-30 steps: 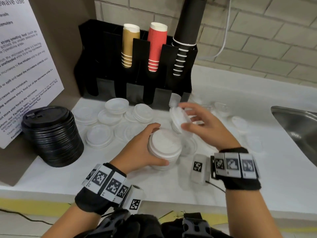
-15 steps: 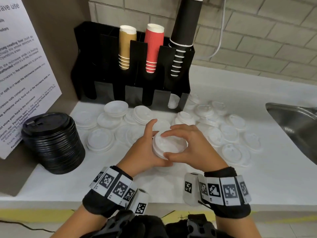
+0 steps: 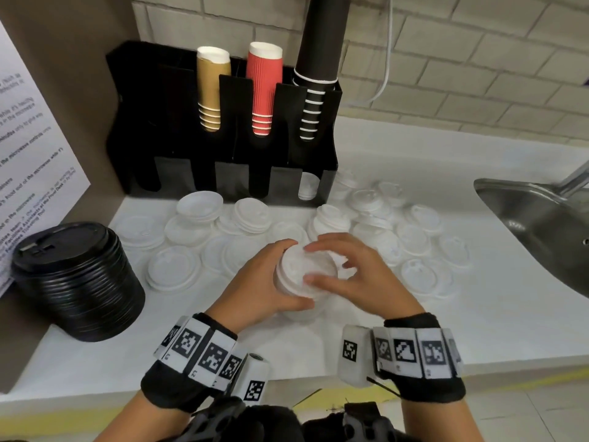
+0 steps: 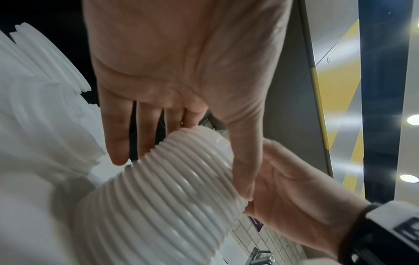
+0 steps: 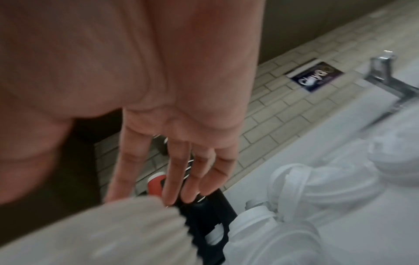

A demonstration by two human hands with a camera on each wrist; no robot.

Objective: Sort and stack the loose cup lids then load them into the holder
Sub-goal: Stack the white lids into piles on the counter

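Observation:
My left hand [image 3: 288,275] grips a tall stack of white lids [image 3: 301,269] just above the counter, thumb near me and fingers on the far side. The left wrist view shows the ribbed stack [image 4: 158,206] with the thumb [image 4: 242,170] lying along it. My right hand [image 3: 314,263] rests on the top lid, its fingers [image 5: 172,188] nearly straight. Several loose white lids [image 3: 414,240] lie scattered on the counter. The black holder [image 3: 178,129] stands at the back with a few white lids [image 3: 308,186] in its right bottom slot.
A stack of black lids [image 3: 76,282] sits at the left by a printed notice [image 3: 28,173]. Gold, red and black cup stacks fill the holder's top slots. A steel sink [image 3: 541,224] lies at the right. The white counter [image 3: 478,330] is bare near the front edge.
My right hand brought a single white lid from the pile down onto the stack in my left hand; its fingers have since loosened and spread over the top.

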